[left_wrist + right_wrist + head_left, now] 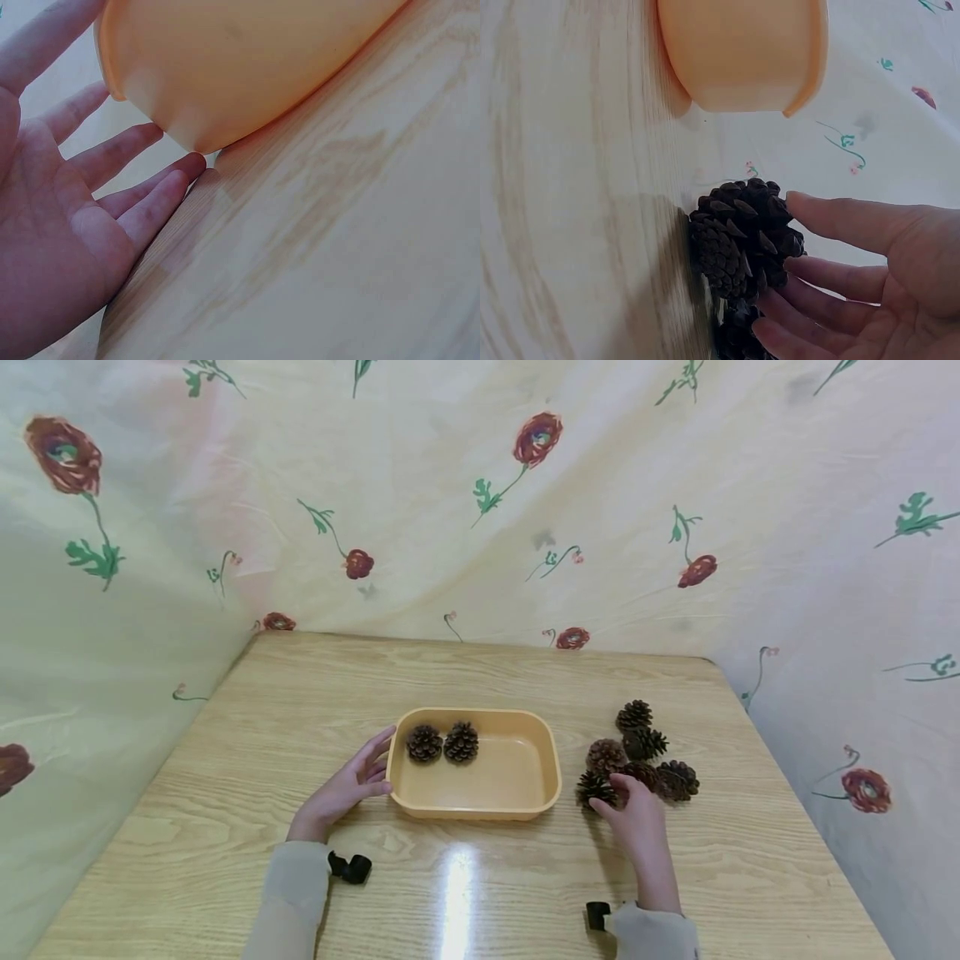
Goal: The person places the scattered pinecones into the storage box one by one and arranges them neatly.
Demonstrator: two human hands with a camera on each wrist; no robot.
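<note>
Our left hand [341, 793] rests spread against the orange tray [525, 811]; our right hand [637, 817], fingers spread, touches a pine cone [595, 787].

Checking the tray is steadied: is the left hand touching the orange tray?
Touching. The left wrist view shows the left hand's fingertips against the orange tray's lower corner.

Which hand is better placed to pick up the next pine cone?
Right. The right hand already touches the pine cone pile with open fingers, while the left hand rests against the tray on its far side.
</note>
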